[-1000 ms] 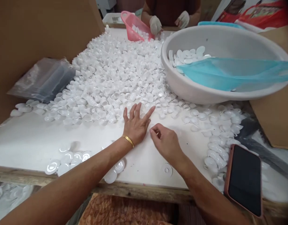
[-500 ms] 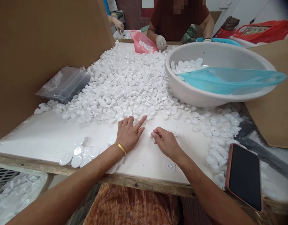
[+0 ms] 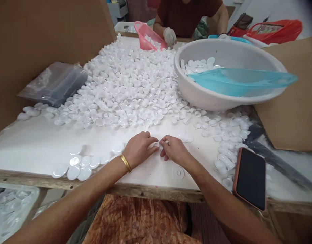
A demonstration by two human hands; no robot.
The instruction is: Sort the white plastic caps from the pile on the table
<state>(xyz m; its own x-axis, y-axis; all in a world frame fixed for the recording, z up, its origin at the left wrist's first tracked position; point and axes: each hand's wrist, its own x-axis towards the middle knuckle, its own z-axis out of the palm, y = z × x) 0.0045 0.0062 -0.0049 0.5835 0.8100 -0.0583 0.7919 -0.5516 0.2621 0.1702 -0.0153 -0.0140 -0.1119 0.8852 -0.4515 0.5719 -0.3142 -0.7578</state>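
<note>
My left hand (image 3: 140,148), with a gold bangle at the wrist, curls thumb and forefinger around a small white plastic piece (image 3: 154,144). Fingertip to fingertip with it, my right hand (image 3: 174,149) pinches at the same spot; its fingers partly hide what lies between them. A flat white disc with a ring in its middle (image 3: 178,173) lies on the table just below my right hand. Several glossy white discs (image 3: 74,172) lie by the front edge, left of my left forearm. Beyond both hands spreads a large heap of small white cap-like pieces (image 3: 135,88).
A grey basin (image 3: 196,95) holds white discs and a blue translucent scoop (image 3: 237,81). A phone (image 3: 250,179) lies at the right edge. Cardboard (image 3: 51,30) stands left, near a plastic-wrapped packet (image 3: 56,83). A gloved hand (image 3: 169,36) is beside a pink scoop (image 3: 148,39).
My left hand has gone from stretched fingers near the heap to a pinch, meeting my right fingertips. My right hand stays pinched. The whole view has shifted slightly.
</note>
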